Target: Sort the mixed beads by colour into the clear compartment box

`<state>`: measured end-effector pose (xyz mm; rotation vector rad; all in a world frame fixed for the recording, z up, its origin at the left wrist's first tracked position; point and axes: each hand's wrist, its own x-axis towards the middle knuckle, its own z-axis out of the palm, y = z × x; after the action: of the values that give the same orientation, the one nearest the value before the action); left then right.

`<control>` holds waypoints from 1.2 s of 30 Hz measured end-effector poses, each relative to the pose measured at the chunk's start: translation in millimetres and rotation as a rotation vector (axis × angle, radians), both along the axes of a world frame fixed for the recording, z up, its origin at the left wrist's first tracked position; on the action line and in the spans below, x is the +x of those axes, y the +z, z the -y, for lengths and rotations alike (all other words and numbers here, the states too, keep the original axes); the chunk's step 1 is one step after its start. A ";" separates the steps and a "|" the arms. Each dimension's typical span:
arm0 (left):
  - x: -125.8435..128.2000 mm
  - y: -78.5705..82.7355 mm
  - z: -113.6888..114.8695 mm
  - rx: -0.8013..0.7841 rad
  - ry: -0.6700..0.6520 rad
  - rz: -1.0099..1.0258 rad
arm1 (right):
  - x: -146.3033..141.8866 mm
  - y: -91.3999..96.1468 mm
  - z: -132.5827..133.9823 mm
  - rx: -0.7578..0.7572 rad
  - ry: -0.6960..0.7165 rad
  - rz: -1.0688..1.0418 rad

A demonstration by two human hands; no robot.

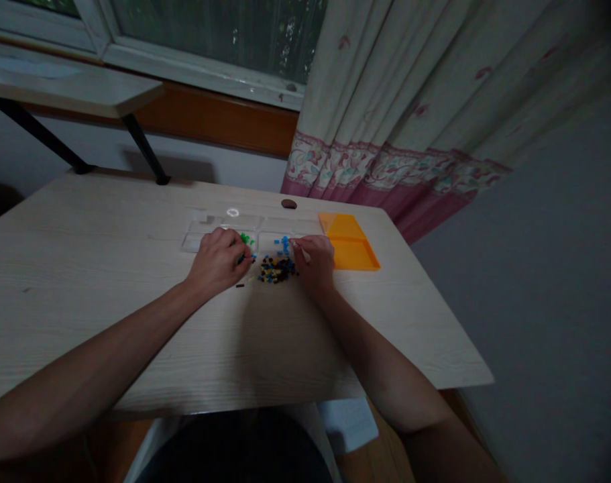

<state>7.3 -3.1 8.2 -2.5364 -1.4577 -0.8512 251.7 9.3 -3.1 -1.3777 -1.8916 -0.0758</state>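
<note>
A loose pile of tiny building pieces [278, 270], mostly black, blue and yellow, lies on the table between my hands. My left hand [219, 260] is closed at the pile's left side, thumb and fingers drawn together; small blue and dark bits show at its fingertips, but what it grips is unclear. On the right, my right hand [315, 263] is pinched over the clear divided tray [280, 224], near some blue pieces [284, 244]. What sits in that pinch is too small to name. Green pieces [246, 238] lie in another tray section beside my left hand.
An orange plastic case [355, 253] lies right of the tray. One dark piece [240, 286] is apart from the pile. A raised shelf [74, 84] on black legs stands at the back left. Behind the table hang a curtain [385, 121] and a window.
</note>
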 end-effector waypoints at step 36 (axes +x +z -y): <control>4.3 -1.9 2.2 -0.267 -0.317 0.246 | -16.6 0.5 19.7 -0.027 0.368 0.162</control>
<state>11.6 -5.3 6.3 -3.0117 -1.3264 -1.1159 235.1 -10.4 -2.6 -1.0456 -2.2604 0.0215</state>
